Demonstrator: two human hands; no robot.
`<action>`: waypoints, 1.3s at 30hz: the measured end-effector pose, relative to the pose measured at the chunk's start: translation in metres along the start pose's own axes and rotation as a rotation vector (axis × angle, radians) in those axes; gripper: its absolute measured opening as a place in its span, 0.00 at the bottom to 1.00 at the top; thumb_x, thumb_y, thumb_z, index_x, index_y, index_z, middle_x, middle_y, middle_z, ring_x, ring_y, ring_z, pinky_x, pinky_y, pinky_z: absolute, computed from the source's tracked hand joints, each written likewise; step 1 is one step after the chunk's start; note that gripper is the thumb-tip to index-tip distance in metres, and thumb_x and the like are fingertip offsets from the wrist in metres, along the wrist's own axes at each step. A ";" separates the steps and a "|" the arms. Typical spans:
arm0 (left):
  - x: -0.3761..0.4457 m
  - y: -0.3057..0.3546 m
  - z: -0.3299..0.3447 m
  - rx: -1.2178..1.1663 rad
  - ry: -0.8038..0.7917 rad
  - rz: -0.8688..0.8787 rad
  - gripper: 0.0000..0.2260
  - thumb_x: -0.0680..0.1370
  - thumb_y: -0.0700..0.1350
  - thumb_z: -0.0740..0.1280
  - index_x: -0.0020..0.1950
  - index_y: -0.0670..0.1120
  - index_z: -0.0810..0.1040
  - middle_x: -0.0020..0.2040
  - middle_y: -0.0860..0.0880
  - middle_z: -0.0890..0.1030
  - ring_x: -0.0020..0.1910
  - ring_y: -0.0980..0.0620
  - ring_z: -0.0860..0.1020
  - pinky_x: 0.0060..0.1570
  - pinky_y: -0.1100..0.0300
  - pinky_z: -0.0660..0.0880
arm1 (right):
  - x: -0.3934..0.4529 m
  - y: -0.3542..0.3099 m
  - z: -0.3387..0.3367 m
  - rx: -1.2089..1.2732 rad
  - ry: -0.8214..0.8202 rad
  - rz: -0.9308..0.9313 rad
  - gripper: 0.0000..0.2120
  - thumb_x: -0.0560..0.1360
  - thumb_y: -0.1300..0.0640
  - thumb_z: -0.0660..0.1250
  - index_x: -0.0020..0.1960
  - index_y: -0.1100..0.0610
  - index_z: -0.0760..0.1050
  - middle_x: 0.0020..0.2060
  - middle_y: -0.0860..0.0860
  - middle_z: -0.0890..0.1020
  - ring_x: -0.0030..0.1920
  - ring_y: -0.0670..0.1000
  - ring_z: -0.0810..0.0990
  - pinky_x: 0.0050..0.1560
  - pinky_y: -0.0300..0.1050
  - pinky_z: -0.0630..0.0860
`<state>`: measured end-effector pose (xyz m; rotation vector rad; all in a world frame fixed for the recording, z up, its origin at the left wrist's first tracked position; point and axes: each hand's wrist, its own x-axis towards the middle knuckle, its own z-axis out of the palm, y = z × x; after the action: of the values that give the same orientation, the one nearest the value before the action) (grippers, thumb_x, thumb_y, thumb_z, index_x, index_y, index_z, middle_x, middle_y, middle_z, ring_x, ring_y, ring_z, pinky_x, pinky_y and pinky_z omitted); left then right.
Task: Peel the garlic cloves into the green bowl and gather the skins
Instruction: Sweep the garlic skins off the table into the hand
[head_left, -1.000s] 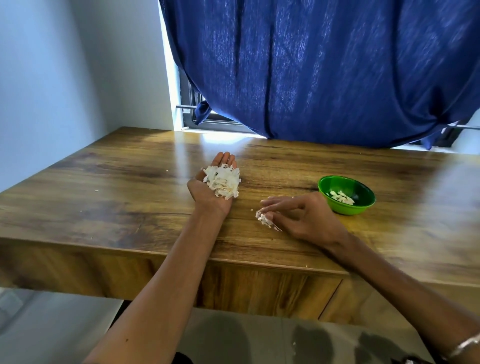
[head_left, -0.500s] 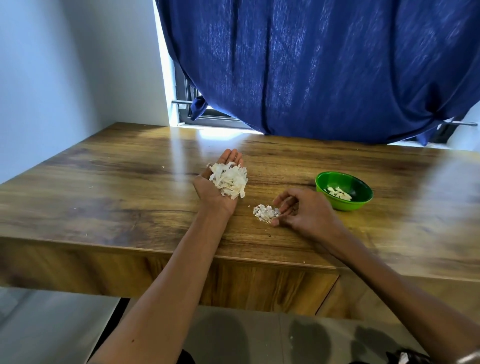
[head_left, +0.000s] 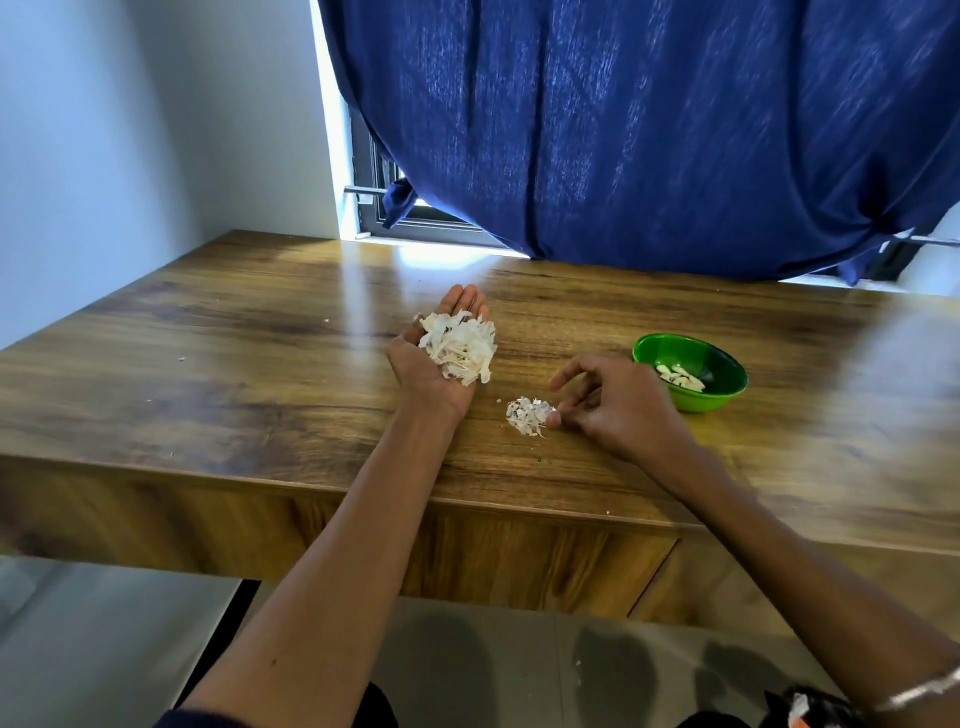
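My left hand (head_left: 423, 371) lies palm up on the wooden table (head_left: 234, 374), fingers straight, carrying a heap of white garlic skins (head_left: 460, 348). A smaller pile of skins (head_left: 527, 414) lies on the table just right of that wrist. My right hand (head_left: 613, 402) rests beside it, its lower fingertips touching the pile's right edge, the fingers loosely bent with nothing held. The green bowl (head_left: 727, 384) stands right of my right hand and holds several peeled garlic cloves (head_left: 680, 376).
A few tiny skin flakes (head_left: 182, 358) are scattered on the table's left half. A blue curtain (head_left: 649, 130) hangs over the window behind the table. The table's front edge (head_left: 311, 480) runs below my forearms.
My right hand swept the small skin pile together toward the left, then lifted its upper fingers off it. My left hand keeps its heap and has barely moved.
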<state>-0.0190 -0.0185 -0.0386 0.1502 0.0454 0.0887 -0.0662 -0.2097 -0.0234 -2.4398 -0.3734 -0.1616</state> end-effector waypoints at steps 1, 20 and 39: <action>-0.001 0.000 0.000 0.008 0.001 -0.004 0.22 0.84 0.44 0.50 0.58 0.31 0.78 0.58 0.33 0.80 0.71 0.36 0.73 0.75 0.45 0.66 | 0.001 -0.001 0.000 0.033 0.043 -0.020 0.15 0.65 0.58 0.82 0.49 0.52 0.82 0.34 0.44 0.85 0.38 0.37 0.83 0.47 0.38 0.80; -0.001 0.001 0.004 -0.043 0.005 -0.003 0.22 0.84 0.43 0.50 0.61 0.30 0.76 0.57 0.33 0.80 0.73 0.36 0.71 0.75 0.45 0.65 | 0.020 -0.015 0.026 -0.089 -0.063 -0.293 0.14 0.82 0.63 0.62 0.62 0.53 0.81 0.58 0.50 0.83 0.56 0.47 0.79 0.54 0.31 0.72; 0.000 -0.001 0.002 -0.041 0.004 -0.008 0.22 0.83 0.44 0.50 0.58 0.30 0.78 0.56 0.33 0.81 0.63 0.36 0.76 0.75 0.45 0.66 | -0.008 -0.001 0.015 -0.206 -0.131 -0.163 0.19 0.83 0.47 0.61 0.71 0.51 0.74 0.66 0.53 0.80 0.67 0.54 0.76 0.65 0.46 0.70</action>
<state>-0.0185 -0.0193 -0.0369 0.1090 0.0482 0.0814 -0.0737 -0.2009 -0.0362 -2.6293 -0.6428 -0.1147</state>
